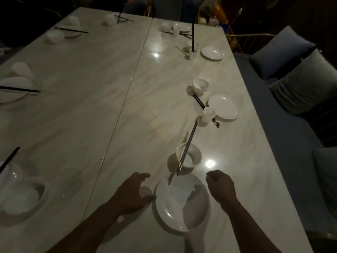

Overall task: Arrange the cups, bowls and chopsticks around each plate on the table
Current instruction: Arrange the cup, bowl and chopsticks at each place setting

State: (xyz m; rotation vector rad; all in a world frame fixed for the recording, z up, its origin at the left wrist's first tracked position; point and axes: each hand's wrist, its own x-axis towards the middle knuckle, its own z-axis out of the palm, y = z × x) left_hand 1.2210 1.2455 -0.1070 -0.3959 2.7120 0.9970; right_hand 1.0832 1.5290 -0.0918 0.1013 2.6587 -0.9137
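Head view, dim light. Landmark: near plate (182,201), white, lying flat on the marble table (145,110) between our two hands.

- Left hand (131,192): just left of the plate. Thumb and fingers curve around a small pale cup (145,193) standing close to the plate's left rim. The cup is blurred; we cannot tell whether the fingers actually press on it.
- Right hand (220,187): just right of the plate's far rim, fingers curled under into a fist, nothing in it.
- Bowl (190,158): white, upright, just beyond the plate's far rim.
- Chopsticks (187,148): grey pair with a gold band, lying slanted across the bowl's rim. Their near ends overhang the plate's far rim; their tips point away from the plate.

Farther from the plate, along the same side of the table:
- second plate (223,106), with a second cup (208,114), a second bowl (200,85) and black chopsticks (200,103) lying between them
- beyond that, a third plate (212,52) beside a third cup (193,53) with a dark chopstick (193,35) standing upright in it

More white dishes lie across the table, well left of the plate; they are too blurred to detail.
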